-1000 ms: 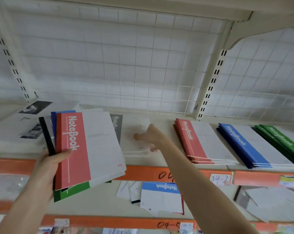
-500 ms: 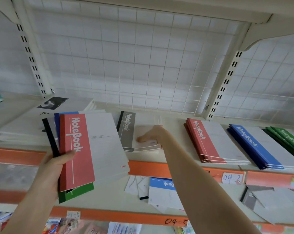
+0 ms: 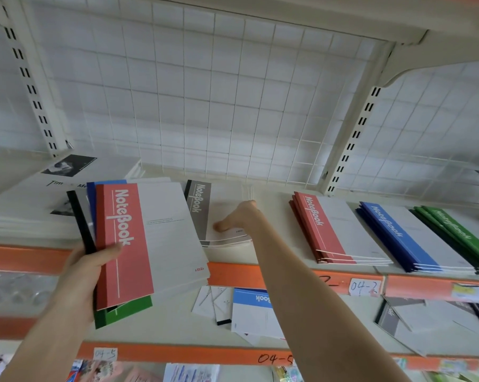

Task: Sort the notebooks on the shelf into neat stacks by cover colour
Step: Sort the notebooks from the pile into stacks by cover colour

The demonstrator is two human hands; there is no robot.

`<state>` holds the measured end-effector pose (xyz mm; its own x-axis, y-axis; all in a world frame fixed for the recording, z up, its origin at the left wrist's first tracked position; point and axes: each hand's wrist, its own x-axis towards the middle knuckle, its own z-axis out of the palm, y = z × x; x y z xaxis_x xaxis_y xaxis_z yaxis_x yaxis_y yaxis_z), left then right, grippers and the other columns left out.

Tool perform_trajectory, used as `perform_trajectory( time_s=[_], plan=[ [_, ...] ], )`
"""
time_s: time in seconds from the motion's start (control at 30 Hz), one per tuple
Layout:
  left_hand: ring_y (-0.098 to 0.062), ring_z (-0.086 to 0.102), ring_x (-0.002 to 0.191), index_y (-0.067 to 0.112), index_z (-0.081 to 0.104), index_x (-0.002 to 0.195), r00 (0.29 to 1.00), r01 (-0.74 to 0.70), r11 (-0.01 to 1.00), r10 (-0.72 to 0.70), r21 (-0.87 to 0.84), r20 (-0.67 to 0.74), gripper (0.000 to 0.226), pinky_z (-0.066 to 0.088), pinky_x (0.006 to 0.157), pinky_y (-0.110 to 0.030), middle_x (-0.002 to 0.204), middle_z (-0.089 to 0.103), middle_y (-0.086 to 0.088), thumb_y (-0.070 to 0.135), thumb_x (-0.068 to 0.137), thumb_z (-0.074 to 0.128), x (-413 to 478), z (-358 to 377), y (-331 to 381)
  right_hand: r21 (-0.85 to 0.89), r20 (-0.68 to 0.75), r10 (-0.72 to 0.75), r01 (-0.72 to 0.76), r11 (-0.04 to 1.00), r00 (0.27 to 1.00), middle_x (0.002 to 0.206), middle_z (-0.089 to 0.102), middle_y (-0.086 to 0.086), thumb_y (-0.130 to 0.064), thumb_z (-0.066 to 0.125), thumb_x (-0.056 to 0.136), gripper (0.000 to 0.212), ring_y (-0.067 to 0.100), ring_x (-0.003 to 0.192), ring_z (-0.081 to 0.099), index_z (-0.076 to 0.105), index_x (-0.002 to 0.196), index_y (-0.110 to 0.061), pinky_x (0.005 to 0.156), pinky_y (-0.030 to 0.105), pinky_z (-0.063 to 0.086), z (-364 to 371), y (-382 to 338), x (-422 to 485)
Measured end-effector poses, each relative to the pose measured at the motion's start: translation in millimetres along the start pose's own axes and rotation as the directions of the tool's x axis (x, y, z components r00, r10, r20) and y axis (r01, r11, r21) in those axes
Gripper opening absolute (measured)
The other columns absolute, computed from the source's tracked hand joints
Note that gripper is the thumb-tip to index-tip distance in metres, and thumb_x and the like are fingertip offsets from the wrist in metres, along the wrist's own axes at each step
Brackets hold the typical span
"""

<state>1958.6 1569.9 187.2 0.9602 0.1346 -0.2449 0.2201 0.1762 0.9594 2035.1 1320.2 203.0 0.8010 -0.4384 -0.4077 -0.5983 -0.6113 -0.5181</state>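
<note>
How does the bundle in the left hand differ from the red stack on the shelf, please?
The bundle mixes colours, red on top with green, blue and black edges showing; the red stack is all red. The left hand grips the bundle in the air; the red stack lies on the shelf. The bundle is fanned; the red stack is fairly square. Both show NoteBook covers.

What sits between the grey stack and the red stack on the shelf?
Head view: only bare shelf between grey stack and red stack; the right hand rests on the grey one.
</note>
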Motion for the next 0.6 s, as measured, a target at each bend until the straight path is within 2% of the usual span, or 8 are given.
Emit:
perform_trajectory(
  time_s=[0.13,0.23,0.3,0.33,0.37,0.43,0.5,0.6],
  plan=[
    [-0.039,0.056,0.113,0.013,0.052,0.121,0.999,-0.031,0.999,0.031,-0.020,0.011,0.033,0.042,0.098,-0.055,0.123,0.058,-0.021,0.012,0.089,0.060,2.6,3.0,-2.3,-0.014,-0.025,-0.021,0.021,1.000,0.999,0.128,0.048,0.009,-0.049,0.082,0.062,0.116,0.025,0.118,0.050,0.015,0.141,0.005,0.083,0.031,0.045,2.5,1.8,3.0],
    [-0.038,0.057,0.112,0.013,0.050,0.125,0.999,-0.039,0.999,0.039,-0.033,0.012,0.038,0.042,0.097,-0.055,0.123,0.058,-0.019,0.012,0.089,0.060,4.7,5.4,-3.1,-0.008,-0.074,-0.059,0.058,0.998,0.996,0.131,0.040,0.008,-0.051,0.078,0.067,0.110,0.025,0.126,0.040,0.017,0.142,0.002,0.090,0.028,0.041,-0.5,5.0,3.0],
    [-0.037,0.057,0.112,0.014,0.049,0.130,0.999,-0.036,0.999,0.036,-0.040,0.002,0.044,0.042,0.097,-0.055,0.124,0.058,-0.017,0.013,0.087,0.062,6.5,6.6,-3.6,0.076,-0.036,-0.048,0.051,0.996,0.998,0.110,0.050,0.011,-0.041,0.080,0.069,0.112,0.027,0.121,0.046,0.008,0.143,0.003,0.095,0.034,0.045,-1.2,6.5,3.1],
    [-0.036,0.057,0.112,0.015,0.049,0.130,0.999,-0.036,0.999,0.036,-0.037,0.002,0.046,0.042,0.098,-0.056,0.124,0.059,-0.016,0.013,0.086,0.063,7.3,7.4,-3.9,0.122,-0.018,-0.045,0.047,0.991,0.999,0.093,0.051,0.010,-0.036,0.082,0.069,0.112,0.028,0.117,0.050,0.007,0.142,0.004,0.093,0.038,0.047,-0.8,7.4,3.3],
    [-0.036,0.057,0.112,0.015,0.049,0.130,0.999,-0.040,0.999,0.040,-0.029,0.000,0.046,0.042,0.097,-0.056,0.124,0.059,-0.016,0.013,0.086,0.064,8.3,8.4,-4.0,0.163,-0.009,-0.041,0.042,0.986,0.999,0.086,0.050,0.008,-0.031,0.083,0.068,0.110,0.029,0.114,0.052,0.009,0.142,0.003,0.091,0.040,0.049,-0.1,9.2,4.6],
    [-0.037,0.057,0.112,0.015,0.051,0.126,0.999,-0.046,0.999,0.046,-0.010,-0.002,0.043,0.042,0.097,-0.056,0.123,0.059,-0.016,0.014,0.086,0.064,8.5,11.2,-4.6,0.244,0.007,-0.045,0.042,0.969,0.999,0.106,0.054,0.011,-0.025,0.084,0.066,0.101,0.029,0.115,0.051,0.017,0.138,-0.001,0.091,0.044,0.048,0.9,14.1,5.6],
    [-0.037,0.057,0.112,0.013,0.051,0.125,0.999,-0.035,0.999,0.035,0.007,-0.011,0.041,0.042,0.098,-0.056,0.123,0.059,-0.018,0.014,0.086,0.064,7.5,14.7,-4.4,0.308,-0.012,-0.080,0.080,0.948,0.997,0.128,0.047,0.012,-0.021,0.085,0.064,0.097,0.029,0.120,0.047,0.022,0.135,-0.007,0.095,0.044,0.045,-1.0,21.3,8.1],
    [-0.038,0.056,0.113,0.014,0.050,0.126,0.999,-0.033,0.999,0.033,0.014,0.001,0.043,0.042,0.098,-0.056,0.124,0.058,-0.018,0.016,0.086,0.065,7.6,20.3,-5.8,0.331,-0.048,-0.128,0.137,0.934,0.991,0.132,0.045,0.011,-0.018,0.086,0.062,0.100,0.029,0.121,0.045,0.022,0.139,-0.010,0.098,0.040,0.042,-9.7,37.5,12.5]
  ],
)
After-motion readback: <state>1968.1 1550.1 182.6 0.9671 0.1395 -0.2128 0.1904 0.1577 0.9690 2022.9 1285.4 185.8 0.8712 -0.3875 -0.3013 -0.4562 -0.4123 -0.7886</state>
